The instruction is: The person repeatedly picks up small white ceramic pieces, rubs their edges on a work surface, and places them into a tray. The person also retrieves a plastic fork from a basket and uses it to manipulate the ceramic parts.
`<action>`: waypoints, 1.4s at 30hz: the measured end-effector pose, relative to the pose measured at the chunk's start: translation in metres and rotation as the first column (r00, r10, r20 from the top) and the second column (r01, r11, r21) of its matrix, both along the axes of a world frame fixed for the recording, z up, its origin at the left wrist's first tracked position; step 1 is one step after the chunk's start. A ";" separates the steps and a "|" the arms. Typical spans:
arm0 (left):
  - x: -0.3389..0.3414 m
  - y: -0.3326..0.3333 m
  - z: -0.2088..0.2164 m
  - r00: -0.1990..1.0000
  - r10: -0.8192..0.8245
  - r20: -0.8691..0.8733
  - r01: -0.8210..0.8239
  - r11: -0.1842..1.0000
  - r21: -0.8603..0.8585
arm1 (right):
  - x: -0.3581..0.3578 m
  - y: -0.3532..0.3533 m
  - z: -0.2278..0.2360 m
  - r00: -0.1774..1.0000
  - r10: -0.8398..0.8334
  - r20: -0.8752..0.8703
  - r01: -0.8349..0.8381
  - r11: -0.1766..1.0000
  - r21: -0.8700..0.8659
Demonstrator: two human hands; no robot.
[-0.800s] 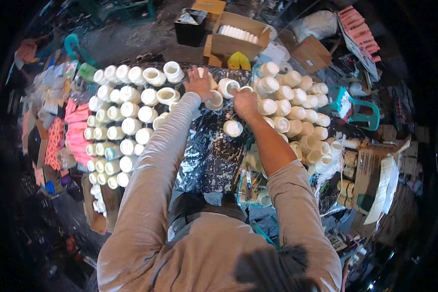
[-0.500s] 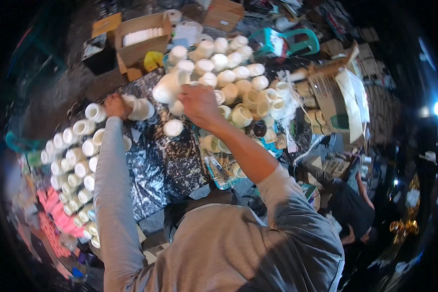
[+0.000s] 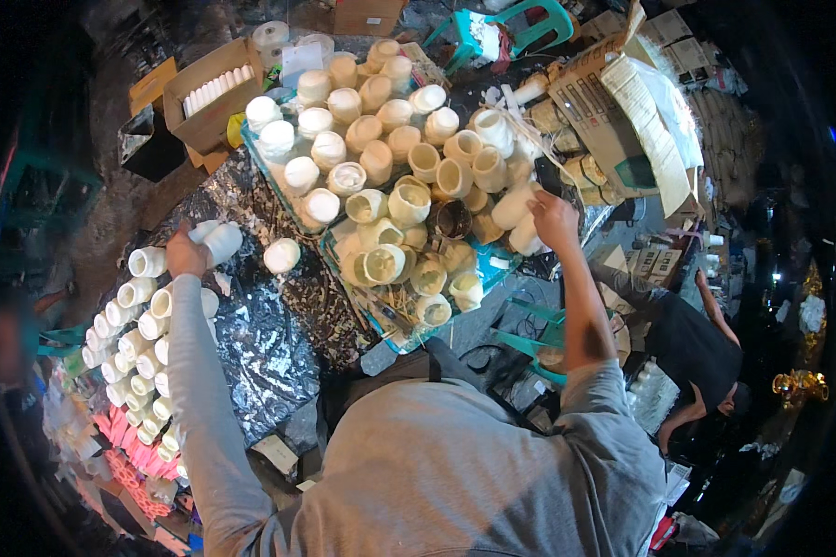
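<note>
My left hand (image 3: 188,252) is closed at a pair of white cup-shaped jars (image 3: 221,243) on the left of the table, its fingers partly hidden. Left of it stand slanting rows of hollow cream jars (image 3: 137,291). At the right end of the crowded trays, my right hand (image 3: 555,223) grips a white jar (image 3: 513,206); another pale jar shows just below. Beside that hand, several open tan jars (image 3: 455,176) lie and stand among a dark-mouthed one (image 3: 453,219). A single white jar (image 3: 281,255) stands alone on the spattered dark sheet between my hands.
Turquoise trays (image 3: 330,249) hold many jars. A paint-spattered black sheet (image 3: 265,343) covers the table. Behind are a cardboard box of white pieces (image 3: 195,135) and a green plastic chair (image 3: 539,28). At right stand an open carton (image 3: 594,121) and a person in dark clothes (image 3: 692,343).
My right hand has moved from the jars at the middle to the right end of the trays. My left hand stays by the jars at left. The view has shifted.
</note>
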State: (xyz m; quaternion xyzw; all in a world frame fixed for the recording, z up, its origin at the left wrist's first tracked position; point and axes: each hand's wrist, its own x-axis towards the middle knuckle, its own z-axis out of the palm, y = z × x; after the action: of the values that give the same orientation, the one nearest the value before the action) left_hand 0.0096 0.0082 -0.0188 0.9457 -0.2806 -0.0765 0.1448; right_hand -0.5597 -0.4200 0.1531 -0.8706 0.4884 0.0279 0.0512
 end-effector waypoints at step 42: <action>-0.482 -0.272 0.134 0.782 -0.619 0.072 0.574 0.669 -0.472 | -0.092 -0.072 -0.097 0.820 0.056 0.569 -0.066 0.998 -0.004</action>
State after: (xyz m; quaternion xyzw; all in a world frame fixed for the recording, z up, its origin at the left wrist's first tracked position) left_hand -0.4726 -0.2634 0.1148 0.7325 -0.5768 -0.0942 0.3491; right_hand -0.6519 -0.4916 0.0557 -0.8541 0.4228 -0.2271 0.2005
